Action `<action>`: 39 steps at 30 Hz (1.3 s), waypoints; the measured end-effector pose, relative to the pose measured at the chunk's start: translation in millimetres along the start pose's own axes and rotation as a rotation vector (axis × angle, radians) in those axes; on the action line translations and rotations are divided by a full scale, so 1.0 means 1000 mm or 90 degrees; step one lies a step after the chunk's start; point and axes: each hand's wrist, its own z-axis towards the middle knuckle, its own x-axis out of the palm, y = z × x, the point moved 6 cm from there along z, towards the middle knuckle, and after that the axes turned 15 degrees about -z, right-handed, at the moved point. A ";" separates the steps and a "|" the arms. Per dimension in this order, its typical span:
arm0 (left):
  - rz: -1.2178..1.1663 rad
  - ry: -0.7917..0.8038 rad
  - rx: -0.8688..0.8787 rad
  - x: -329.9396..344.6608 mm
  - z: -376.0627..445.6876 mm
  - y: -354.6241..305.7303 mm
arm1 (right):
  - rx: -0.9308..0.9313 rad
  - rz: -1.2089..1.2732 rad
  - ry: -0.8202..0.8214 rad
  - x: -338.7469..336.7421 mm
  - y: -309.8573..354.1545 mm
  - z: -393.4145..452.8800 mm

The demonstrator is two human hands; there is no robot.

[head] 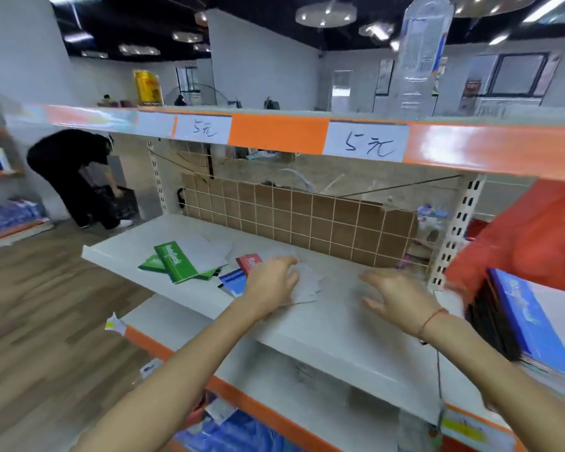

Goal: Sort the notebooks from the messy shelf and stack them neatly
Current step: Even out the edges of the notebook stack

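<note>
A white shelf runs across the middle of the view, backed by a wire grid with brown cardboard behind it. Above it an orange-edged upper shelf carries handwritten price labels, and a clear plastic package stands on top. The notebooks lie scattered on the left part of the white shelf: green notebooks overlapping grey ones, then a red notebook and a blue notebook just beside the left hand. To the right, past the shelf upright, a stack of blue-covered notebooks sits under an orange-red bag. Farther back on the left a person in black bends over a dark crate on the wooden floor. Both forearms reach forward over the shelf. The left hand lies palm down with its fingers bent over pale grey notebooks, touching them; motion blur hides whether it truly grips them. The right hand, with a red string at the wrist, hovers spread and loose above the bare shelf, holding nothing.
</note>
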 end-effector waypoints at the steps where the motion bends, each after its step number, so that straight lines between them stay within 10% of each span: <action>1: 0.016 -0.011 -0.018 -0.009 0.003 0.023 | -0.009 0.020 0.033 0.008 0.016 0.015; 16: 0.236 0.200 -0.238 -0.036 0.043 0.278 | -0.076 0.002 0.240 0.108 0.103 0.125; 39: 0.292 0.301 -0.039 -0.023 0.050 0.257 | -0.106 -0.090 -0.008 0.087 0.140 0.115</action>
